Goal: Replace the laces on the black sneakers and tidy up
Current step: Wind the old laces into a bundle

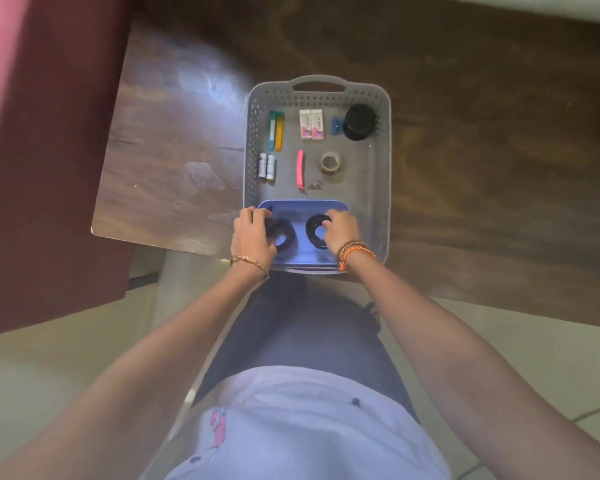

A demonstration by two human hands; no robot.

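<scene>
Laces, coiled into two black rings, lie side by side in a small blue tray that sits inside the near end of a grey basket. The left coil is partly under the left hand, whose fingers curl over its outer edge and grip it; the right coil is pinched at its far rim by the fingers of the right hand. Both hands fill the tray's two sides, with a bare blue strip between the coils. The basket rests on a dark wooden table, its near rim hanging just past the table's front edge, its left wall close to the table's left part. Farther in the basket lie two markers, two batteries, a pink strip, two erasers, a tape roll, a blue sharpener and a black round jar, all apart from the tray. A dark red chair stands left of the table.
</scene>
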